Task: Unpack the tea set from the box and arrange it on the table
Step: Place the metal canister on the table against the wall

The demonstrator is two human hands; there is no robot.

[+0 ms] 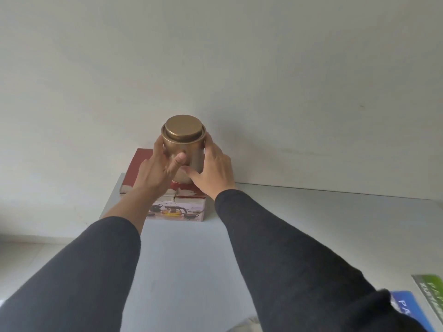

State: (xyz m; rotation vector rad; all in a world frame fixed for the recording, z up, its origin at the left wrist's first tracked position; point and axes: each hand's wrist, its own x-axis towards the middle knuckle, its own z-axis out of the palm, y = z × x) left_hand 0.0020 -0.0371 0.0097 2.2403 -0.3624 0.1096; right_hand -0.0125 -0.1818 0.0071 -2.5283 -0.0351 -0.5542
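A bronze-coloured round tin (185,149) with a flat lid is held upright over the tea set box (178,209). My left hand (155,171) grips its left side and my right hand (213,168) its right side. The box stands at the far left end of the table (187,259), against the wall; its front shows a picture of a glass teapot and cups, and a red flap stands open at its back left. The tin's base and the box's inside are hidden by my hands.
The white table runs along a plain wall, and its left edge drops to a tiled floor. A blue printed item (407,307) and a green one (431,293) lie at the table's near right corner.
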